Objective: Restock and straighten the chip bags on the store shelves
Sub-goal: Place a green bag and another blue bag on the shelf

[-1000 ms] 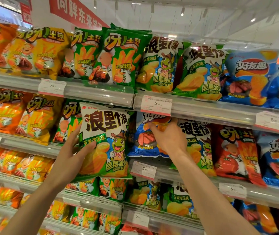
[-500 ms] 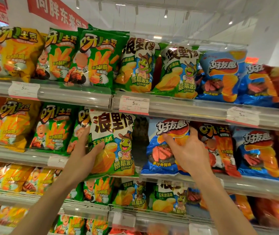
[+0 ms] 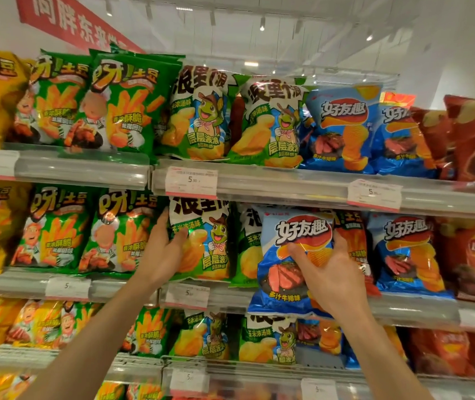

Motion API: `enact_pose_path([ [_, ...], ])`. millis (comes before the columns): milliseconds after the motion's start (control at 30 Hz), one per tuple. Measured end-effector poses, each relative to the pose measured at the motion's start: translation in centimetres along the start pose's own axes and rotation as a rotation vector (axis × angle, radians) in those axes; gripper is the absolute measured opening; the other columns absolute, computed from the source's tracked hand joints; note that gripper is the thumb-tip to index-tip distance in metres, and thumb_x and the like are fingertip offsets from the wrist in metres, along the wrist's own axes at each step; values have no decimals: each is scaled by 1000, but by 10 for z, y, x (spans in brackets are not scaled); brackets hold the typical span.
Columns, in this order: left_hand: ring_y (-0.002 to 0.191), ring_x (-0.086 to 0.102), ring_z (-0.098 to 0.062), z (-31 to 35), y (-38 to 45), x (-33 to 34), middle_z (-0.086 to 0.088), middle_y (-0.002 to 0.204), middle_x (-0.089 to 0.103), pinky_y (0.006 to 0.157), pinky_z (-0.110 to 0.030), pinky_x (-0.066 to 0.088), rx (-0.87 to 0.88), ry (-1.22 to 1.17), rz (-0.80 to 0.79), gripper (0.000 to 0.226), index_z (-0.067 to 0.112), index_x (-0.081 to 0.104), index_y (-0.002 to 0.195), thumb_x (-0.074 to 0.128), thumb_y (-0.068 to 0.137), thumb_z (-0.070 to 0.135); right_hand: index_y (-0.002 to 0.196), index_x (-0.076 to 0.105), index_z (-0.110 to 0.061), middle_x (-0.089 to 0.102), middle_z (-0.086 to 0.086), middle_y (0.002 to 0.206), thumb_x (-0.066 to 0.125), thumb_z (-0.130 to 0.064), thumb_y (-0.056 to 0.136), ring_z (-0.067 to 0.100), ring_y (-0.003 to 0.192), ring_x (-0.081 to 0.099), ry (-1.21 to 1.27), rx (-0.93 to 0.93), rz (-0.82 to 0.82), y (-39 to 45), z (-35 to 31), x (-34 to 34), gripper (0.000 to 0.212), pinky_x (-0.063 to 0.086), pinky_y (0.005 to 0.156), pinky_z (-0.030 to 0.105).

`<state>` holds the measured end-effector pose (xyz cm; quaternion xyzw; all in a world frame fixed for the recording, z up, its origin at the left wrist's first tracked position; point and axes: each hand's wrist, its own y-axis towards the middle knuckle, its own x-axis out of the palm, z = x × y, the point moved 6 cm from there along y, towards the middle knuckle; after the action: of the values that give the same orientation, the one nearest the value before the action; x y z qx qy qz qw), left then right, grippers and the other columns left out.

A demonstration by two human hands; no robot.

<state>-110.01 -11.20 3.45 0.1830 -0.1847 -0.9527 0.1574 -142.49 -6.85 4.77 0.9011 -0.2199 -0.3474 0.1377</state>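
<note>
Left hand (image 3: 163, 249) grip is pinching the green frog bag (image 3: 204, 243) on the shelf (image 3: 288, 298); right hand (image 3: 331, 272) grip clamps the blue steak bag (image 3: 285, 272).

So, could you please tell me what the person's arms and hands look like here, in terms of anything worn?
Both forearms are bare up to the frame's lower edge, with no sleeves showing. The left hand and right hand wear no gloves, and no rings, watch or bracelets are visible.
</note>
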Motion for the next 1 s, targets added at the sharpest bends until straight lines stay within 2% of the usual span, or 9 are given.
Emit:
enact_pose_path([
  [100, 132, 30, -2, -9, 8, 13, 12, 148, 38, 112, -28, 23, 5, -3, -29, 58, 27, 22, 156, 46, 104, 19, 153, 23, -14, 66, -7, 77, 52, -89, 68, 24, 85, 68, 1, -6, -19, -2, 2, 1, 117, 58, 75, 42],
  [267, 149, 14, -11, -31, 22, 27, 8, 164, 13, 115, -28, 11, -11, 143, -84, 61, 31, 7, 159, 38, 106, 28, 153, 25, -16, 63, -6, 110, 62, -74, 76, 26, 107, 63, 37, 24, -52, -2, 4, 3, 103, 54, 84, 39],
  [367, 154, 8, -20, -40, 28, 31, 6, 167, 3, 121, -37, 10, -37, 218, -138, 64, 32, 1, 159, 36, 106, 34, 151, 29, -17, 66, -5, 111, 62, -75, 75, 23, 102, 64, 54, 40, -61, -1, 6, 4, 102, 54, 82, 38],
  [467, 154, 7, -23, -32, 18, 30, 0, 168, 0, 122, -43, 17, 77, 381, -21, 65, 23, 1, 160, 35, 106, 36, 150, 30, -18, 67, -4, 115, 63, -75, 74, 23, 106, 65, 75, 39, -61, 0, 9, 5, 101, 54, 83, 38],
  [633, 153, 12, -32, -19, -8, 44, -13, 165, 15, 120, -51, 24, 427, 681, 95, 55, 22, 30, 155, 32, 105, 44, 149, 31, -21, 66, -10, 105, 65, -73, 75, 19, 99, 64, 118, 30, -54, -1, 11, 7, 97, 54, 82, 36],
  [733, 155, 2, -29, -31, -5, 52, -9, 168, 5, 119, -54, 26, 400, 790, 26, 57, 30, 23, 157, 21, 104, 50, 151, 29, -21, 61, -15, 97, 66, -70, 77, 15, 92, 58, 138, 30, -62, -1, 11, 8, 96, 52, 82, 34],
  [867, 154, -13, -23, -38, -4, 54, -3, 167, -11, 123, -51, 10, 366, 865, 6, 60, 36, 7, 158, 7, 101, 57, 154, 24, -22, 53, -24, 89, 66, -68, 80, 9, 81, 54, 150, 30, -77, 0, 11, 7, 97, 49, 80, 33],
  [933, 154, -9, -26, -33, -6, 53, -5, 168, -5, 123, -53, 11, 350, 850, 16, 61, 34, 14, 158, 12, 101, 55, 155, 23, -22, 47, -29, 88, 67, -67, 81, 10, 83, 53, 157, 29, -84, -1, 13, 7, 97, 46, 78, 31],
  [1000, 154, 2, -30, -17, -11, 50, -11, 167, 10, 121, -55, 17, 358, 791, 62, 58, 28, 31, 155, 28, 100, 49, 155, 24, -23, 56, -23, 94, 67, -68, 79, 13, 91, 60, 177, 22, -80, -3, 14, 6, 98, 49, 81, 31],
])
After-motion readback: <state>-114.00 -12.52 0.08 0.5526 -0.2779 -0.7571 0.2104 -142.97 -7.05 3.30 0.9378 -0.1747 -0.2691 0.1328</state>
